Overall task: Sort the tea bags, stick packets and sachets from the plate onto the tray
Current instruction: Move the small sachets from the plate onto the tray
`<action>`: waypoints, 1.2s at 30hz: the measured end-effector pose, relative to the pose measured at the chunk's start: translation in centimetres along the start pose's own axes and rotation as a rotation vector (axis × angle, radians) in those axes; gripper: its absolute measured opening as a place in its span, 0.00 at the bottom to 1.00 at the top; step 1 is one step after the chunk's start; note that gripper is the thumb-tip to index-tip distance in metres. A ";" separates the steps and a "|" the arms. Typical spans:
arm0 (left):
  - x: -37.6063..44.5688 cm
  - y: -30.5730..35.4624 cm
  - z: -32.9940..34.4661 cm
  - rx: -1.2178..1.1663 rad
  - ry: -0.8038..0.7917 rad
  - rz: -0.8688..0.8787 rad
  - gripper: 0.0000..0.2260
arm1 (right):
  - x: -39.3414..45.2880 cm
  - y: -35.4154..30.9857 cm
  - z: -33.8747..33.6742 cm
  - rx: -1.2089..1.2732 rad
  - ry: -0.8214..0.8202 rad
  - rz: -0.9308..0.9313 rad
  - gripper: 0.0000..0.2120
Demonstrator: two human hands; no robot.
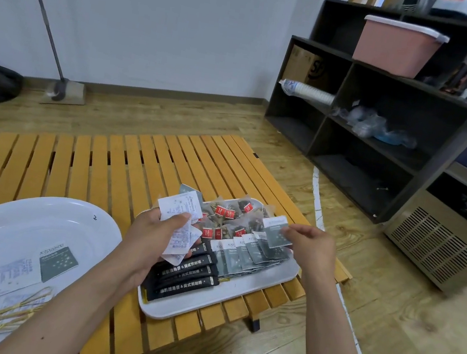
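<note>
A white tray (238, 296) on the slatted table holds black stick packets (189, 279) at its near left, a row of grey sachets (248, 254) in the middle and tea bags with red tags (226, 215) at the back. My left hand (153, 237) grips a bunch of white sachets (180, 217) above the tray's left side. My right hand (309, 246) pinches one grey sachet (277, 232) over the grey row. A white oval plate (7, 219) at the near left carries a grey sachet (58, 263), a white sachet (14, 274) and thin sticks (2, 318).
The orange slatted table (107, 164) stands on a wooden floor. A dark shelf unit (387, 115) with a pink bin (397, 46) is at the right, beside a steel machine (458, 228). A mop (63, 90) leans on the far wall.
</note>
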State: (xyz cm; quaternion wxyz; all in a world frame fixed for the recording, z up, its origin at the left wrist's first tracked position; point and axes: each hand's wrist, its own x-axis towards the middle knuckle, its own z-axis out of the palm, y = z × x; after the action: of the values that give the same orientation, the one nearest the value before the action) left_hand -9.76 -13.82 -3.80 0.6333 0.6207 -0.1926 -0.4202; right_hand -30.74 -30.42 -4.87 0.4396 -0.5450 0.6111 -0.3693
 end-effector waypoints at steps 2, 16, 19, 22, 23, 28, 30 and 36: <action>-0.1 0.0 0.1 -0.013 0.001 -0.003 0.08 | 0.5 0.6 0.2 -0.075 0.025 0.006 0.04; -0.4 0.0 0.2 0.016 -0.040 -0.008 0.07 | 0.2 0.7 1.3 -0.444 -0.032 -0.064 0.02; -0.5 0.0 0.1 0.030 -0.075 -0.019 0.08 | -0.6 -0.3 1.3 -0.353 0.009 -0.132 0.02; -0.6 0.1 0.1 0.049 -0.124 -0.036 0.09 | -2.9 -2.3 1.8 -0.036 -0.165 -0.254 0.05; -0.7 0.1 0.2 0.063 -0.139 -0.039 0.10 | -3.9 -3.1 2.2 0.048 -0.282 -0.265 0.06; -0.9 0.0 0.4 0.148 -0.202 -0.045 0.10 | -5.8 -4.0 3.9 0.116 -0.610 -0.195 0.10; -0.8 -0.1 0.3 0.146 -0.197 -0.039 0.09 | -5.6 -3.8 3.9 0.184 -0.621 -0.119 0.09; -0.4 0.0 0.4 0.123 -0.127 -0.019 0.08 | -4.8 -3.5 2.8 0.234 -0.667 -0.046 0.15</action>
State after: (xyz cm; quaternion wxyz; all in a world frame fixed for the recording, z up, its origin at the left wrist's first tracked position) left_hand -10.28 -13.73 -3.64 0.5767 0.6323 -0.2519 -0.4519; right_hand -26.77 -26.09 -1.90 0.6661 -0.5951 0.3749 -0.2483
